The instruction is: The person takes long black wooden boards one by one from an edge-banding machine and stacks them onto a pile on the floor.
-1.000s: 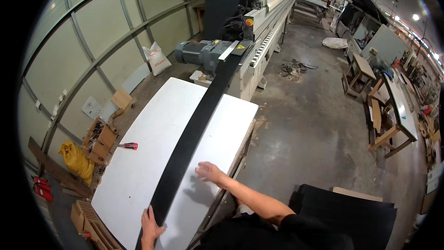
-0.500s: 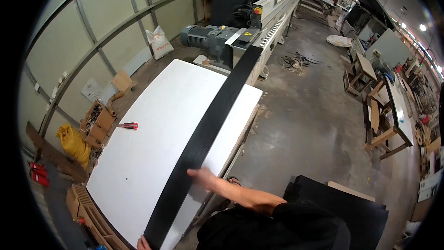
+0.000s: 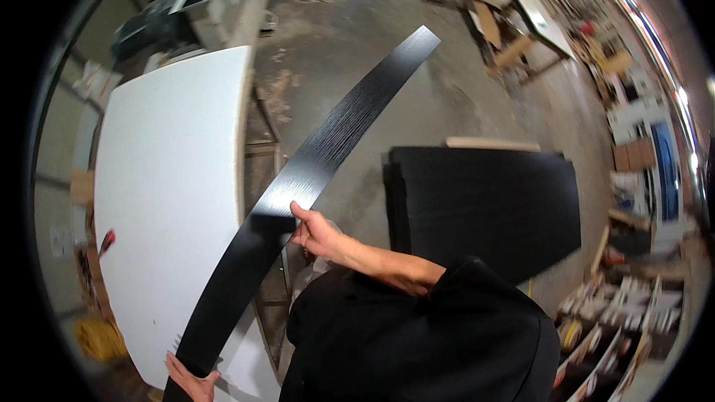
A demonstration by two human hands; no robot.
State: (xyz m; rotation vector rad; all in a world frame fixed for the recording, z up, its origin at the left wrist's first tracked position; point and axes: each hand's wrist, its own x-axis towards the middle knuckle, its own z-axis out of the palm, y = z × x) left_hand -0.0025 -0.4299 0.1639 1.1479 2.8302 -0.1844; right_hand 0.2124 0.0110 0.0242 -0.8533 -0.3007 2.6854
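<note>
A long black wood-grained board (image 3: 328,141) slants from the lower left up to the right, its far end out over the floor. My right hand (image 3: 313,231) grips its right edge near the middle, thumb on top and fingers beneath. Close to the board's near end, my left hand (image 3: 192,380) holds it across its width, with the thumb at the right edge. The near part of the board is above the white tabletop (image 3: 171,179); whether it touches there I cannot tell.
Right of me stands a stack of black panels (image 3: 484,208). A red-handled tool (image 3: 108,240) lies at the table's left edge. A machine (image 3: 223,0) stands beyond the table. Far right are a workbench (image 3: 532,7) and, nearer, a rack of edging rolls (image 3: 618,327).
The board has swung rightward, away from the machine, and its far end now hangs over the floor. My view has turned right, and my right hand now grips the board's edge.
</note>
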